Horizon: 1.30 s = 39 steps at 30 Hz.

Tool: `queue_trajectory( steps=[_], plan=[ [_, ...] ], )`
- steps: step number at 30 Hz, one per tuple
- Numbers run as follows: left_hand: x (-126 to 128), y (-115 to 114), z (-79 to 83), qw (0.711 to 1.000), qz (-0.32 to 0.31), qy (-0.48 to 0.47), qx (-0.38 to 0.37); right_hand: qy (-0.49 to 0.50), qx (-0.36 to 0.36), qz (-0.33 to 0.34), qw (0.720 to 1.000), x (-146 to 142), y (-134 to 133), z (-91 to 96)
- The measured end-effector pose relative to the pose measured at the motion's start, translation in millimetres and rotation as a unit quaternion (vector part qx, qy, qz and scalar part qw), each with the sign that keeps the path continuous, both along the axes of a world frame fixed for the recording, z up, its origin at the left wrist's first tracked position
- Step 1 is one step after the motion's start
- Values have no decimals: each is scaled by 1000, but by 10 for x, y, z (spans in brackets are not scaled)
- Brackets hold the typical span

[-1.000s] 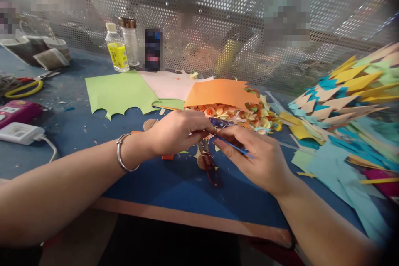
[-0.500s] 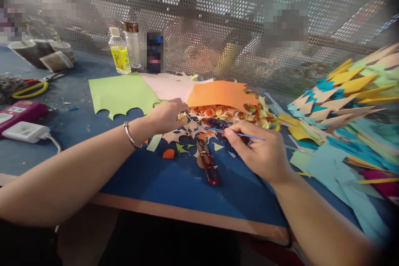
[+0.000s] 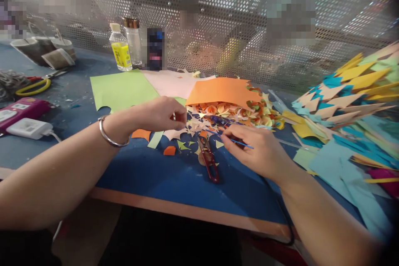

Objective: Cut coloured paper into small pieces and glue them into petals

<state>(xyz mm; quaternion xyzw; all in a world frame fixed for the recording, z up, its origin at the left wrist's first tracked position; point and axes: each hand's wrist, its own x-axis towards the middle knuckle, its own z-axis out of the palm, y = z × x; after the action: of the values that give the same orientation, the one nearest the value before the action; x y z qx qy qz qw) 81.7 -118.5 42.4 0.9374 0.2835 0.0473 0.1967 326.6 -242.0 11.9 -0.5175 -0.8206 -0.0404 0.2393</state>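
Note:
My right hand point(image 3: 249, 145) is closed round a thin blue stick point(image 3: 244, 144), whose tip points left over the paper scraps point(image 3: 199, 126). Left of it, my left hand point(image 3: 166, 114) wears a silver bangle and has its thumb and forefinger drawn together; whether a small piece is between them I cannot make out. Thread snips point(image 3: 209, 162) with dark red handles lie between the hands. Behind them is a heap of rolled paper flowers point(image 3: 224, 112), partly under a sheet of orange paper point(image 3: 222, 91). Green paper point(image 3: 123, 89) with scalloped cut-outs lies behind my left wrist.
A labelled bottle point(image 3: 121, 52) and a clear tumbler point(image 3: 134, 45) stand by the perforated metal screen point(image 3: 212, 20). Yellow-handled scissors point(image 3: 34, 88), a purple power strip point(image 3: 28, 110) and a white charger point(image 3: 29, 128) lie left. Folded paper pieces point(image 3: 349, 83) crowd the right.
My left hand has drawn back slightly to the left, away from the orange sheet, and its fingers point down more. My right hand has lowered a little with the blue stick.

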Motion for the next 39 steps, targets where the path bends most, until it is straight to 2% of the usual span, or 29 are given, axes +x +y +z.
queue_trajectory(
  steps=[2,4,6,9,13,18,23,33,39],
  plan=[
    [-37,-78,114,988,-82,89,-92,-30,-16,8,999,14,-7,-1],
    [-83,-127,219,979,-99,144,-107,-65,-41,14,997,32,-16,-12],
    [-139,-132,298,983,-63,159,-68,-114,-69,14,991,48,-20,-32],
    [-238,-62,338,985,25,170,12,-184,-110,3,977,57,-19,-69],
    [-331,74,248,976,78,195,52,-206,-113,-7,972,57,-23,-90],
    [-282,142,102,977,29,201,63,-177,-57,-2,983,72,-45,-69],
    [-218,127,57,978,14,193,79,-133,-53,4,990,70,-55,-50],
    [-245,277,-24,982,0,185,32,-111,-53,-26,992,98,-4,-39],
    [-222,257,4,988,11,156,-4,-90,-63,-26,994,93,-7,-16]
  ],
)
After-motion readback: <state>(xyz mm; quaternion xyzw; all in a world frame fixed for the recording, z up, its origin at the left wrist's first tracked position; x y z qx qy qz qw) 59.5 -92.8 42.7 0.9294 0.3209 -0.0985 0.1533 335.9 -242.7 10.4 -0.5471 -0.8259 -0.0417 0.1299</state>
